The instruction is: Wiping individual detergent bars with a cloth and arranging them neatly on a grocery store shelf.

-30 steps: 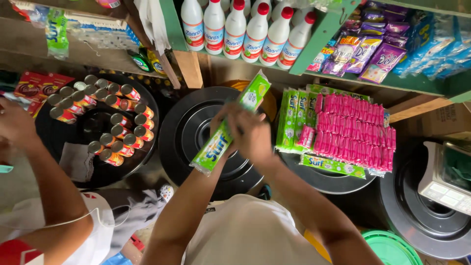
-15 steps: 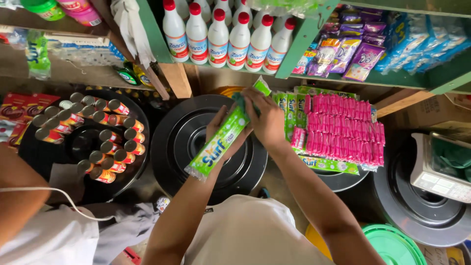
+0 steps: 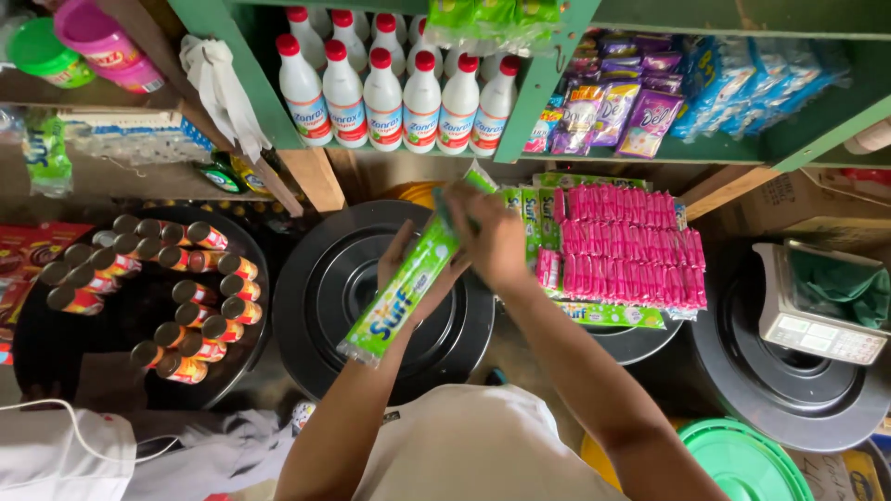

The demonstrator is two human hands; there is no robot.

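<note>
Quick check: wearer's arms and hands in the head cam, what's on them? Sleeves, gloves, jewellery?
Both forearms are bare up to the frame's lower edge: no sleeves in view. The left hand and right hand wear no gloves; no rings, watch or wristbands show on the parts visible. A white top covers the torso between the arms.

this was a small shop, a cramped neighbourhood stall packed with stock. just above the fingers (image 3: pixel 464 209) a green shelf (image 3: pixel 548 83) carried a row of white bleach bottles (image 3: pixel 399 93) with red caps, and purple and blue sachet packs (image 3: pixel 631 111) sat beside them. right beside the fingers lay stacked pink sachets (image 3: pixel 631 250) for sale. well to their left, many identical small cans (image 3: pixel 158 288) stood on a black lid (image 3: pixel 56 362). far right, a weighing scale (image 3: pixel 817 306) rested on another lid.
</note>
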